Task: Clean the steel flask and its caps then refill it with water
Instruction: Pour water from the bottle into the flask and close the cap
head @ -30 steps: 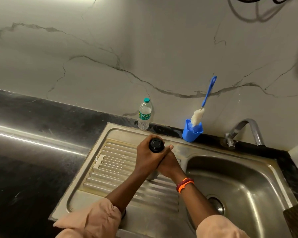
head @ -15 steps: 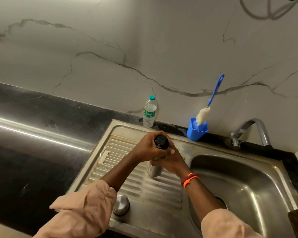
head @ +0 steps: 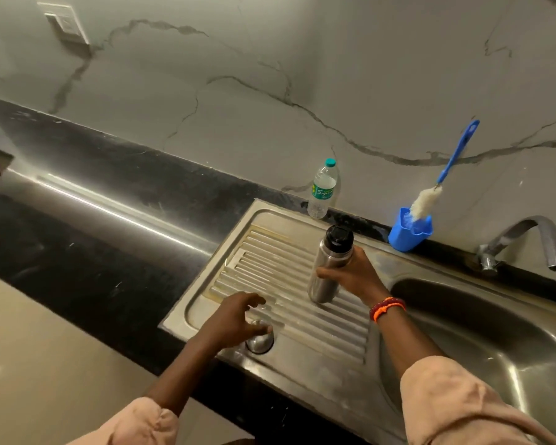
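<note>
Surface (head: 87,226): dark stone, glossy, w/ a bright light streak running along it. Wall behind is pale marble-look w/ grey veins; switch plate (head: 65,23) upper left. Steel sink unit (head: 334,364) set into surface: ribbed drainboard on left, basin (head: 495,332) on right, curved tap (head: 527,242) at back right.

Along back edge: clear plastic water bottle (head: 323,189), teal cap, green label, upright. Blue holder (head: 411,232) near tap, w/ bottle brush (head: 443,175) leaning in it, white bristles down, blue handle up and to the right.

Steel flask (head: 329,264): upright on drainboard, base on the ribs, long axis near vertical w/ slight tilt, top leaning toward the wall. Black cap (head: 338,235) on top, pointing up.

Right hand (head: 357,274): grip wrapped round flask mid-body, thumb across the front. Orange/red thread band at wrist.

Left hand (head: 235,316): fingers spread and curved over steel cup cap (head: 260,338), which sits dome-up at the drainboard's front edge. Grip wide; contact w/ cap cannot be told. Peach sleeves on both arms.
</note>
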